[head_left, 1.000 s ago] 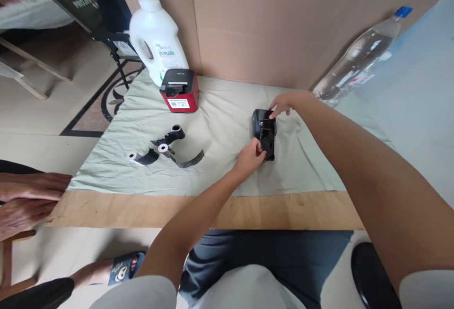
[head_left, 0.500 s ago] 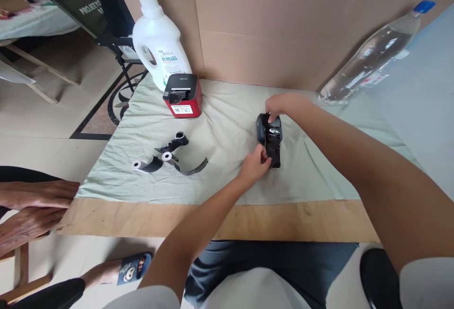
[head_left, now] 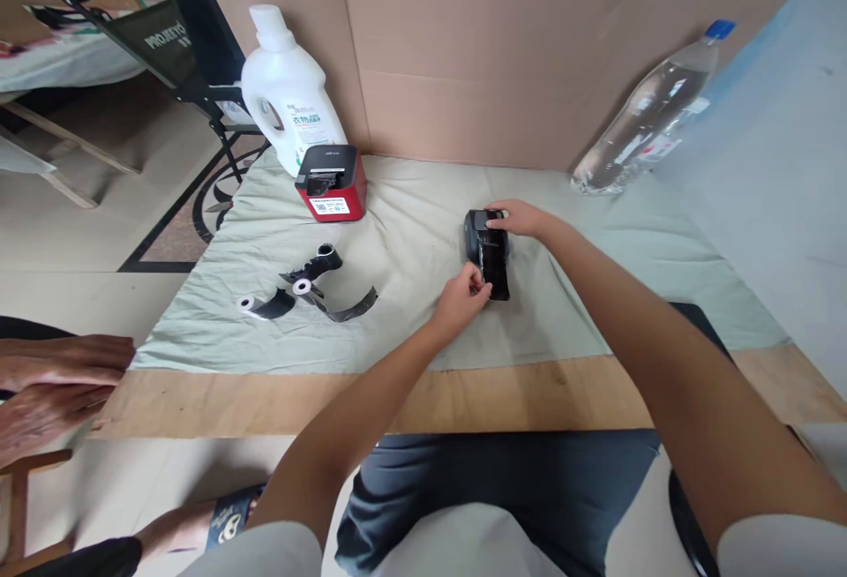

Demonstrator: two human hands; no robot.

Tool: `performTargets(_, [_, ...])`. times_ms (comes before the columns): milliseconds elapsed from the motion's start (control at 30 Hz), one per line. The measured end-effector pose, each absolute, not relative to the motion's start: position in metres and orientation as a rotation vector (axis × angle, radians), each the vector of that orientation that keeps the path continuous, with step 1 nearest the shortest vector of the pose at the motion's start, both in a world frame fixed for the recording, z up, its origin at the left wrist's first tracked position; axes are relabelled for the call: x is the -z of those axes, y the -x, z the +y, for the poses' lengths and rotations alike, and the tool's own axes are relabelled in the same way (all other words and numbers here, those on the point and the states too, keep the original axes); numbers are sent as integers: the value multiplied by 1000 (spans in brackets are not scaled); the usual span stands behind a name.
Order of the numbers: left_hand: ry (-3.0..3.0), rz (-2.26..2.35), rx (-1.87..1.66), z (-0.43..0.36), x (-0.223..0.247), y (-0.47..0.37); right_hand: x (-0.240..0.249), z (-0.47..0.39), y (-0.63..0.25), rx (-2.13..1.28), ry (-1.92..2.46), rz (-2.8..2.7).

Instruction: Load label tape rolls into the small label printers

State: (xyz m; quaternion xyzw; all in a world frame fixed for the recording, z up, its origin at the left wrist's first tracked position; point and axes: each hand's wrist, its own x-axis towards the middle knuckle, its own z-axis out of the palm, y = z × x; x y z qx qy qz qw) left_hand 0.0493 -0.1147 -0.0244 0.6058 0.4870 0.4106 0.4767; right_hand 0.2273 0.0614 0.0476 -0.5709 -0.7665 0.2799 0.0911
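Note:
A small dark portable printer [head_left: 471, 233] sits on the cloth, a glossy black paper strip [head_left: 495, 273] hanging from it toward me. My left hand [head_left: 460, 302] is closed, pinching the strip's lower left edge between thumb and fingers. At the printer's far end, my right hand [head_left: 520, 218] is closed around the upper right part, thumb on top. To the left lie three partly unrolled paper rolls with black strips: one roll [head_left: 326, 258] at the back, another [head_left: 305, 288] in the middle, a third [head_left: 255, 306] at left.
A red and black box-shaped printer [head_left: 334, 184] stands before a white detergent bottle [head_left: 295, 101]. A clear plastic bottle [head_left: 652, 109] leans at the back right against cardboard [head_left: 463, 48]. Another person's hands [head_left: 63, 383] rest by the table's left edge.
My right thumb has shifted on the printer's top, and its dark top part now looks flatter. My left hand keeps hold of the strip. The whole view has shifted slightly.

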Motion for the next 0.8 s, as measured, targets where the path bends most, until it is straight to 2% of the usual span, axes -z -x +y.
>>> performTargets(100, [-1433, 1238, -1027, -115, 16, -45, -11, 28, -241, -991, 1577, -1745])
performTargets(200, [-1417, 1393, -1124, -107, 10, -35, 15, 17, -247, -1083, 1479, -1446])
performTargets(333, [-1523, 1607, -1084, -84, 10, -21, 26, 25, -249, -1142, 1400, -1364])
performTargets(467, [-1926, 1736, -722, -52, 9, -18, 29, 27, -246, -1161, 1355, -1331])
performTargets(567, [-2190, 1650, -511, -30, 5, -24, 32, 18, -239, -1028, 1369, -1361])
performTargets(800, [-2213, 1587, -635, 1, -14, -89, 13, 8, -272, -821, 1233, -1311])
